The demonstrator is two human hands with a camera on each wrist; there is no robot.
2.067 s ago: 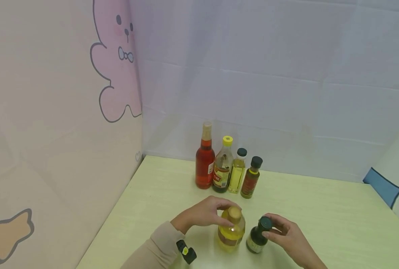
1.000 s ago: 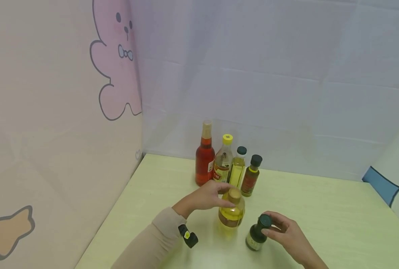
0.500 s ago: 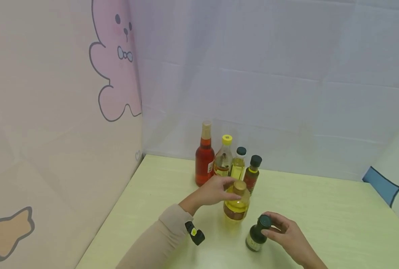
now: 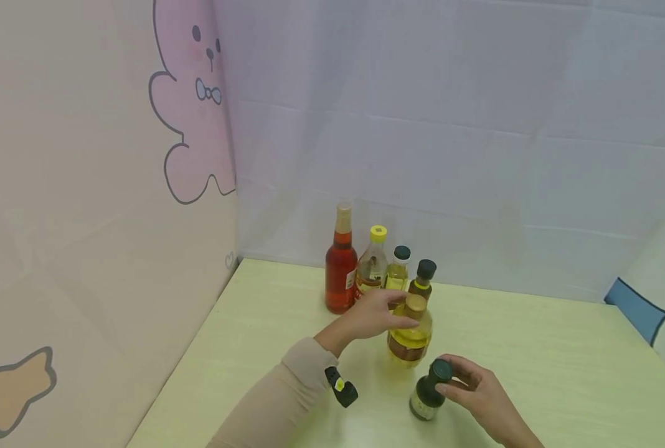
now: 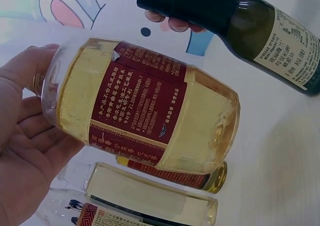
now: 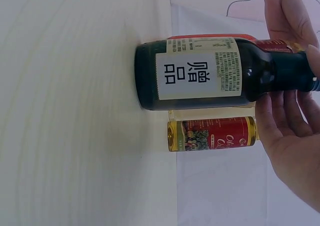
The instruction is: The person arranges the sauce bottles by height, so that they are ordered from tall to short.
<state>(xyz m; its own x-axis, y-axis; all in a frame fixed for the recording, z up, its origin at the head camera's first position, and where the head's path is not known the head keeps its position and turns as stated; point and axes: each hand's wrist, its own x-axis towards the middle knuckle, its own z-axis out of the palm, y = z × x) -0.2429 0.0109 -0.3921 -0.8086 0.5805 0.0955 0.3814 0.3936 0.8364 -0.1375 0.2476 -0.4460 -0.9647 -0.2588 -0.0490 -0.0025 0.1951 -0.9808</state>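
My left hand (image 4: pixel 380 314) grips a squat clear bottle of yellow cooking oil (image 4: pixel 411 345) at its neck, just below the gold cap. In the left wrist view this oil bottle shows a dark red label (image 5: pixel 137 101) with pale print, and my palm lies by its top end. My right hand (image 4: pixel 481 392) pinches a small dark green olive oil bottle (image 4: pixel 426 398) at its capped neck. This bottle stands nearer to me and slightly right of the oil bottle. A white patch on its label (image 6: pixel 186 75) faces the right wrist camera.
Behind the oil bottle stand a red bottle (image 4: pixel 340 280), a yellow-capped bottle (image 4: pixel 370 267), a slim pale-yellow bottle (image 4: pixel 396 275) and a small black-capped bottle (image 4: pixel 422 286), partly hidden. A printed cloth wall (image 4: pixel 86 186) borders the pale table (image 4: pixel 540 367) on the left, a plain one behind.
My left hand has taken the oil bottle away from me and then to the right, in front of the black-capped bottle. My right hand and the dark green olive oil bottle have stayed in place.
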